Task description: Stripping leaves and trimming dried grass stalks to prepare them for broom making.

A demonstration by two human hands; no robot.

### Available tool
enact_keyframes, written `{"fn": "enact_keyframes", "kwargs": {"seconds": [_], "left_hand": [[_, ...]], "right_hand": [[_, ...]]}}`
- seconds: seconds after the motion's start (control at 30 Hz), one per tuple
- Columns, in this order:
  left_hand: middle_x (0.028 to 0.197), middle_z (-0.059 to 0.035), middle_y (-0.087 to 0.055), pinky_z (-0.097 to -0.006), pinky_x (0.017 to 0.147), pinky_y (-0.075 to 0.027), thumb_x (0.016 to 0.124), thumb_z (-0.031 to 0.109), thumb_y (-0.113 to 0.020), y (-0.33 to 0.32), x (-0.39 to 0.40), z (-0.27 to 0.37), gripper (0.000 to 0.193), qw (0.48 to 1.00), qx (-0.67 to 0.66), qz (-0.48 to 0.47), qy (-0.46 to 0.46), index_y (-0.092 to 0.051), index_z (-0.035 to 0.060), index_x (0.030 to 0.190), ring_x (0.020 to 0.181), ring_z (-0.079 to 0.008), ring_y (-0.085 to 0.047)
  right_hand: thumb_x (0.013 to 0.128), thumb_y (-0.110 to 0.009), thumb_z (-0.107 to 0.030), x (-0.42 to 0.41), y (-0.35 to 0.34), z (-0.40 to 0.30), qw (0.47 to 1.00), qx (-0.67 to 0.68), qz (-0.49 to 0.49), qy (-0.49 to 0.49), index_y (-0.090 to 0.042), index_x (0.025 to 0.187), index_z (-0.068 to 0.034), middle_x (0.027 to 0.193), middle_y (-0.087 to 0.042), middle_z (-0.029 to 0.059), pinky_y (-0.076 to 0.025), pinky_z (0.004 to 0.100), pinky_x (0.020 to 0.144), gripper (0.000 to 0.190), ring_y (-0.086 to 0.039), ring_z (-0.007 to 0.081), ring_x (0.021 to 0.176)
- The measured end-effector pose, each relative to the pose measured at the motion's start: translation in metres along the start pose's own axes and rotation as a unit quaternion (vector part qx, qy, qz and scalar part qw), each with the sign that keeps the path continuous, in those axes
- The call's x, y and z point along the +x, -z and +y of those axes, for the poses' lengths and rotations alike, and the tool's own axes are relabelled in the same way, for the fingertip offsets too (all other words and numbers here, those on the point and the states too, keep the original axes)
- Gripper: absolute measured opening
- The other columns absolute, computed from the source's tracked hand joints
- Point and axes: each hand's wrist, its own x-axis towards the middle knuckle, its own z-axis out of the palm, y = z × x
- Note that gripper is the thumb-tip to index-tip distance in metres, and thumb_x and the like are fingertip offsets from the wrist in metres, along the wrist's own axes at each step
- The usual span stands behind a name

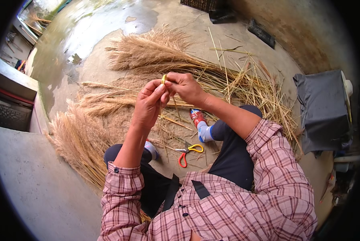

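A small yellow band or strip is pinched between the fingertips of both hands, raised over the floor. My left hand grips it from below, thumb pressed against the fingers. From the right, my right hand meets it with bent fingers. Whether the strip is tape or another material cannot be told. Beneath the hands lie bundles of dry, feathery grass plumes with long straw-coloured stalks. Scissors with one red and one yellow handle rest on the ground between my feet.
More plumes lie at the left beside a concrete ledge. A dark cloth drapes over something at the right. Black boots are near the far wall. Wet patches mark the concrete floor at upper left.
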Motion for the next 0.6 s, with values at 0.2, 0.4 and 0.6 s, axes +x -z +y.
{"fn": "enact_keyframes", "kwargs": {"seconds": [0.2,0.4,0.6], "left_hand": [[0.070,-0.0017,-0.054,-0.0193,0.056,-0.042,0.092,0.011,-0.051,0.005,-0.001,-0.001,0.017,0.999,-0.038,0.007,-0.019,-0.057,-0.0010,0.103,0.058,-0.0081,-0.049],[0.090,-0.0094,-0.063,-0.0277,0.077,-0.049,0.092,0.008,-0.052,0.012,0.011,0.014,0.028,0.988,0.049,0.094,-0.112,-0.053,-0.0036,0.117,0.082,-0.0153,-0.061],[0.104,-0.0156,-0.063,-0.0319,0.085,-0.051,0.091,0.006,-0.051,0.015,0.010,0.009,0.028,0.980,0.103,0.109,-0.132,-0.052,-0.0043,0.117,0.097,-0.0231,-0.062]], "right_hand": [[0.095,-0.045,-0.014,-0.005,-0.014,-0.007,0.977,0.180,-0.057,-0.104,-0.057,0.090,-0.001,0.067,-0.060,0.0025,-0.047,0.0231,0.050,0.019,-0.057,0.0082,0.057],[0.094,-0.043,-0.013,-0.023,-0.027,-0.009,0.981,0.090,-0.082,-0.150,-0.052,0.087,-0.001,0.060,-0.055,0.0053,-0.044,0.0252,0.041,0.017,-0.054,0.0116,0.045],[0.092,-0.046,-0.016,-0.026,-0.028,-0.011,0.962,0.122,-0.095,-0.225,-0.054,0.083,-0.002,0.059,-0.053,0.0036,-0.043,0.0252,0.041,0.019,-0.051,0.0108,0.044]]}}
